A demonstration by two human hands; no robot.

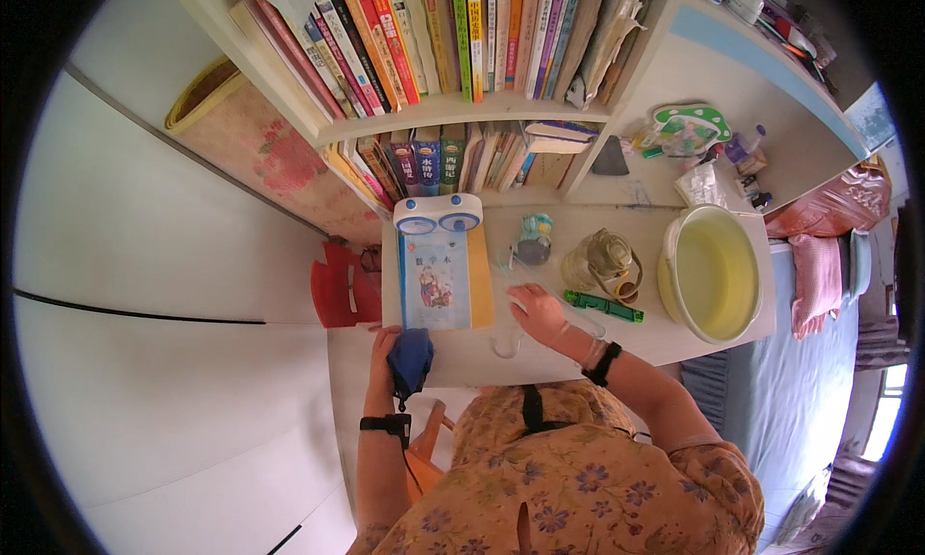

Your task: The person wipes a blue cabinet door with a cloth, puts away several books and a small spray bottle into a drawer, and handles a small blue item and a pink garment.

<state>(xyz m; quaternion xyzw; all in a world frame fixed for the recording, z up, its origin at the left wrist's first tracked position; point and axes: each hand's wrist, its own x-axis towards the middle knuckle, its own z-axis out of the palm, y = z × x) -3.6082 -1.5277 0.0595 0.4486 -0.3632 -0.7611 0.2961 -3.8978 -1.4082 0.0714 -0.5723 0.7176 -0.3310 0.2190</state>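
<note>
At the desk's front left edge, my left hand (383,356) is closed around a dark blue fabric pouch (410,358) with a black trim end hanging down. My right hand (538,313) is over the middle of the desk, fingers pointing left and loosely apart, with nothing visible in it. A thin clear cord (582,315) runs by that hand. Just below it lies a white curved hook-like piece (506,345). A green plastic strip-shaped case (603,306) is to its right. Left of the hand, an exercise book (435,284) with a printed cover lies on a yellow folder (480,280).
Behind the book stands a white and blue frog-eyed holder (439,215). A small teal and grey item (533,241), a glass jar with handle (603,259) and a pale yellow basin (712,273) stand rightward. Bookshelves (462,114) rise behind; a red bin (345,284) is left.
</note>
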